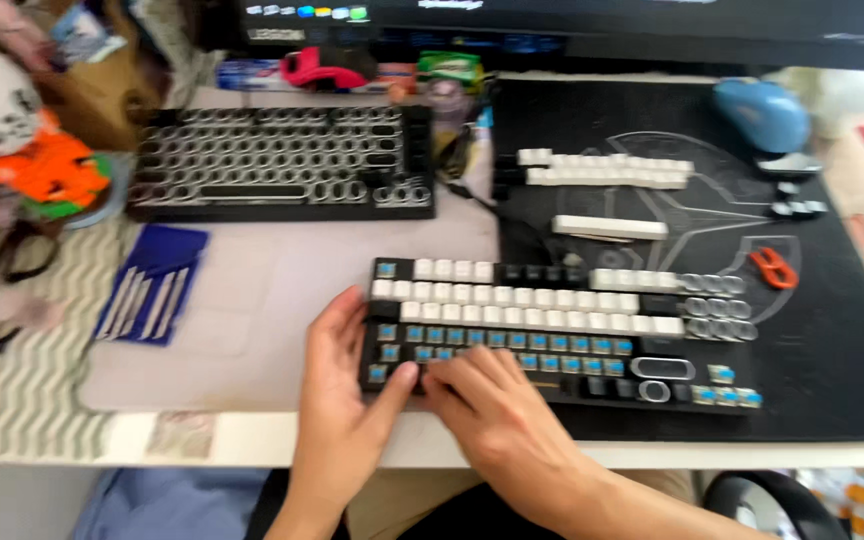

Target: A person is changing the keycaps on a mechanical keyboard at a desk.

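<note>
both hands, left (337, 385) and right (497, 415), rest loose-gripped on the keyboard's (552, 330) near-left corner.

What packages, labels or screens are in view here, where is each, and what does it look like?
Monitor: top edge, dark wide screen, row of small coloured icons at its left.
Green packet: under the monitor, small, green with white.
Blue packet: top left, small, crumpled, light blue.
Blue pouch: left of the hands, flat, dark blue, holds silver tools.
</note>
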